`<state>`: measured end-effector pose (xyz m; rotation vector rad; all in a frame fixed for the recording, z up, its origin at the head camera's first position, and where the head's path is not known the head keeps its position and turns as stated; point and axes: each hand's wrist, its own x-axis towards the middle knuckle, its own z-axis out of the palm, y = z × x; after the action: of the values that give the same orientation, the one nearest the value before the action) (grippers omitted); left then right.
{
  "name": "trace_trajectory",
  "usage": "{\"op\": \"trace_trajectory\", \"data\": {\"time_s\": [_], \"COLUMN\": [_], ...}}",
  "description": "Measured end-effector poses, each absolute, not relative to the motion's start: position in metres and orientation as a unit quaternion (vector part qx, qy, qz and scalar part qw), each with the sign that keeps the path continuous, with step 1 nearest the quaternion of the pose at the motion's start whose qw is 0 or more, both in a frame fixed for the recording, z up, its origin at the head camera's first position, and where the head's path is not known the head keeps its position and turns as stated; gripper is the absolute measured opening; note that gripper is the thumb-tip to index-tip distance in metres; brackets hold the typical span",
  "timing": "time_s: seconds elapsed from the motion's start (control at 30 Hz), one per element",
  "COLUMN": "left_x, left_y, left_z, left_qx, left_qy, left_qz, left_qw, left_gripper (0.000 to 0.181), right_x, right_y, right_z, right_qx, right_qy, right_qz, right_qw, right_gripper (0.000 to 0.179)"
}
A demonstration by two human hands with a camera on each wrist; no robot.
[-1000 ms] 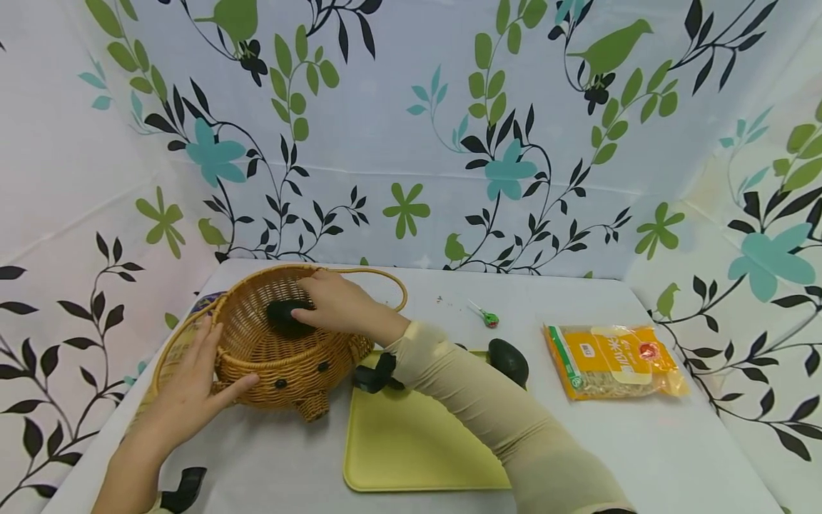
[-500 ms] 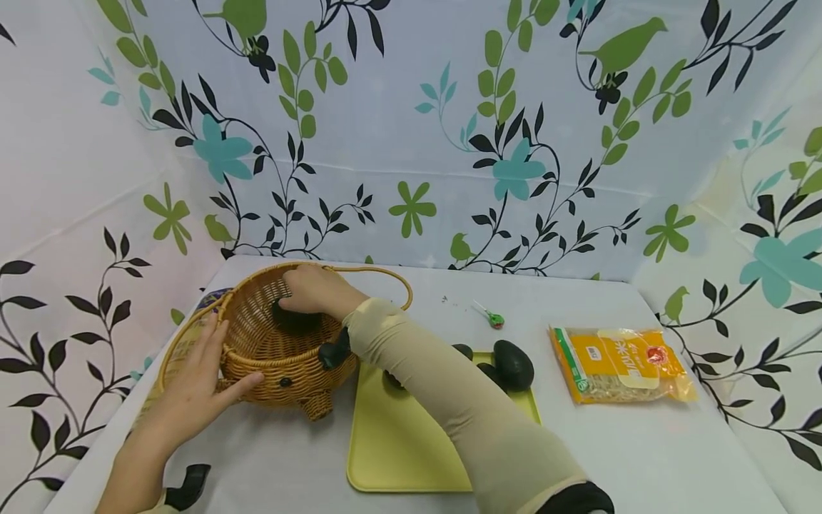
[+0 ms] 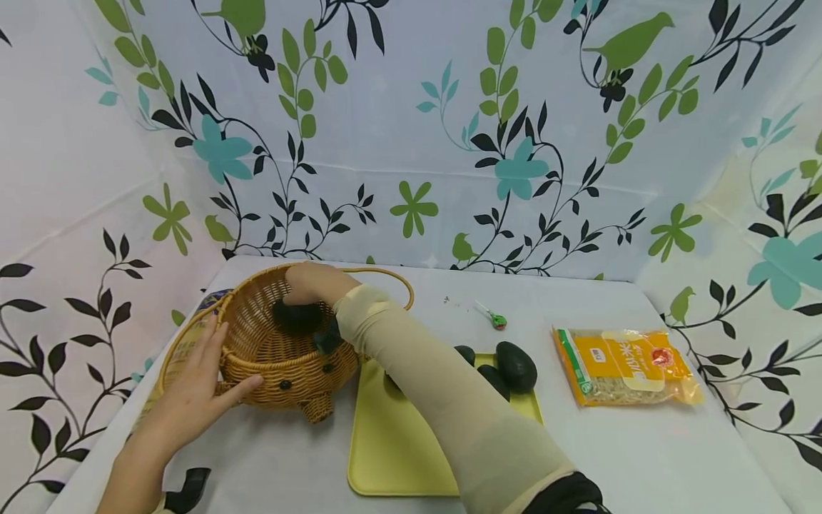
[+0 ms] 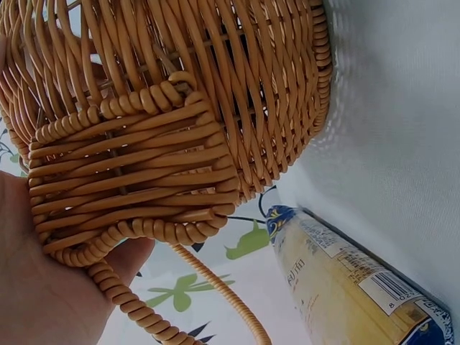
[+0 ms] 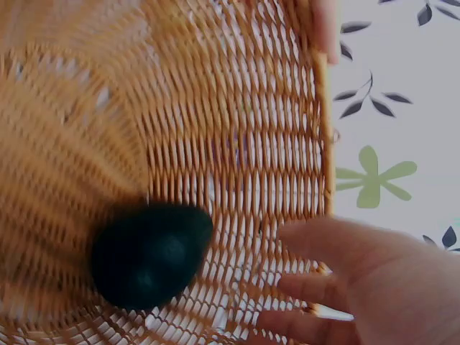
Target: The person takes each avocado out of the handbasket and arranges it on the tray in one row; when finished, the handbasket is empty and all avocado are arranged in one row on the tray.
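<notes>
A wicker basket (image 3: 270,357) with an animal face stands at the left of the table. Inside it, a dark avocado (image 5: 151,255) lies on the woven bottom, also visible in the head view. My right hand (image 5: 359,280) reaches in over the basket's rim. Its fingers are extended and apart from the avocado in the right wrist view. My left hand (image 3: 193,382) rests against the basket's left side, fingers straight and thumb toward the front. In the left wrist view the palm lies at the basket's woven ear (image 4: 136,172).
A yellow tray (image 3: 392,457) holds several avocados (image 3: 516,368), partly hidden by my right sleeve. To its right lies an orange food packet (image 3: 626,365). A green wrapped lollipop (image 3: 497,320) is behind the tray. Left of the basket lies a yellow and blue packet (image 4: 345,280).
My right hand has moved slightly left and deeper into the basket, and it has let go of the avocado. My left hand stays against the basket.
</notes>
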<state>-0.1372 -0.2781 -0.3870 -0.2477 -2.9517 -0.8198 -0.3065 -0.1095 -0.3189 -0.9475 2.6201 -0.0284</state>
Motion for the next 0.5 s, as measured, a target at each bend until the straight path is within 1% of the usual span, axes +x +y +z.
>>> {"op": "trace_trajectory", "data": {"time_s": [0.13,0.2,0.27,0.5], "left_x": [-0.138,-0.138,-0.138,-0.136], "left_y": [-0.278,-0.278,-0.277,-0.277], "left_z": [-0.387,-0.387,-0.387,-0.388], "left_qx": [-0.080,-0.079,-0.079,-0.081], "left_qy": [-0.961,-0.962,-0.962,-0.962], "left_qz": [-0.263,-0.261,-0.258,-0.256], "left_qw": [0.035,0.035,0.038,0.049], "left_gripper": [0.102,0.102,0.102,0.101], "right_x": [-0.311,-0.311,-0.310,-0.310], "right_y": [-0.116,-0.119,-0.121,-0.125], "right_z": [-0.317,-0.321,-0.326,-0.345], "right_qx": [-0.334,-0.330,-0.329,-0.320], "right_qy": [0.924,0.923,0.922,0.925], "right_qz": [0.007,0.019,0.030,0.021], "right_qw": [0.186,0.195,0.200,0.206], "right_gripper": [0.022,0.018,0.018,0.037]}}
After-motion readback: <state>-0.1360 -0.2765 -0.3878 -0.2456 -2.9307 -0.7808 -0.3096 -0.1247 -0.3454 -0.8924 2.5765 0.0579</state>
